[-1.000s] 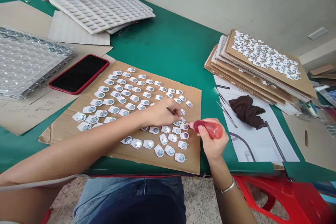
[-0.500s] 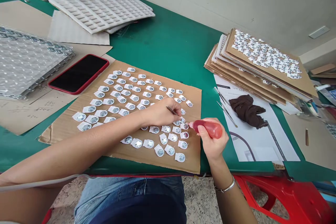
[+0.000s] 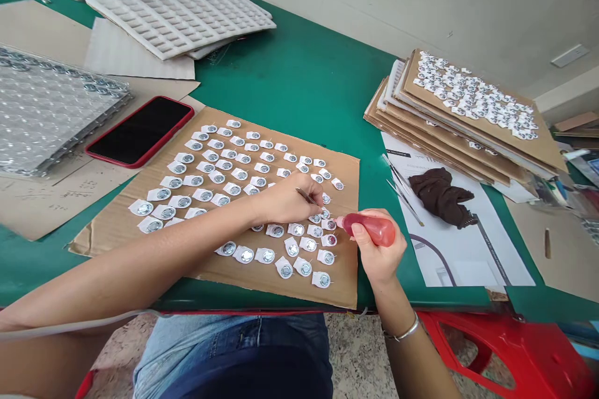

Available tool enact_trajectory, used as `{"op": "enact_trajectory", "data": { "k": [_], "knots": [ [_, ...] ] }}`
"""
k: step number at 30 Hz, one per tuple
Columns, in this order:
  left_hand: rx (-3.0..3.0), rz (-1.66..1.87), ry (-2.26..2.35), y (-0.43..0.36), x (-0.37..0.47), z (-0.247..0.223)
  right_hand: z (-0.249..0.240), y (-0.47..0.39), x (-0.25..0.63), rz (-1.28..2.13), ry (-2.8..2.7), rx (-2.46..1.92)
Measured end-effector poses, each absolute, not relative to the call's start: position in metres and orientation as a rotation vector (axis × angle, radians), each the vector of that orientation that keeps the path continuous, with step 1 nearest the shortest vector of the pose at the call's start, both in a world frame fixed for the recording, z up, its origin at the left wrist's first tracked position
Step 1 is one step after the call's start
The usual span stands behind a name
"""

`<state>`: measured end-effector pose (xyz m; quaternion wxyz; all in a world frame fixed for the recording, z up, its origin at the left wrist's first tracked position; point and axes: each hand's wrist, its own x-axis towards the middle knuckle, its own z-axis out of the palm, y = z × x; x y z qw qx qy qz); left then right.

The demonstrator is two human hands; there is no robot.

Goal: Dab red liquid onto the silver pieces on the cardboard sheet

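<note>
My left hand [image 3: 287, 199] is closed around slim metal tweezers [image 3: 306, 196], whose tips are hidden at the small parts. It rests over a brown cardboard sheet [image 3: 344, 262] that carries rows of small round metal parts on white tabs [image 3: 265, 255]. In my right hand [image 3: 381, 255] is a red squeeze bottle [image 3: 372, 229], tilted with its nozzle pointing left. The nozzle is at a tabbed part [image 3: 329, 224] near the sheet's right side, close to my left fingertips. Just below it, one part [image 3: 329, 240] has a reddish centre.
A black phone in a red case [image 3: 140, 131] lies left of the sheet. Stacked cardboard sheets with parts [image 3: 468, 118] stand at right. Nearer are more tweezers [image 3: 406, 199] and a dark cloth [image 3: 442, 196] on paper. White moulded trays [image 3: 182, 15] lie at the back.
</note>
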<state>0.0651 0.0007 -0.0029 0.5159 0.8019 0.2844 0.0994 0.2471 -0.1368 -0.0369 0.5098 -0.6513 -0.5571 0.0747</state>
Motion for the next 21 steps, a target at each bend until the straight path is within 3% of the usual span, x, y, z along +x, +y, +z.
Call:
{"op": "enact_trajectory", "data": {
  "k": [21],
  "knots": [
    [1.931, 0.254, 0.667, 0.0012, 0.0657, -0.0061, -0.034, -0.1335, 0.2442, 0.132, -1.429, -1.51]
  ]
}}
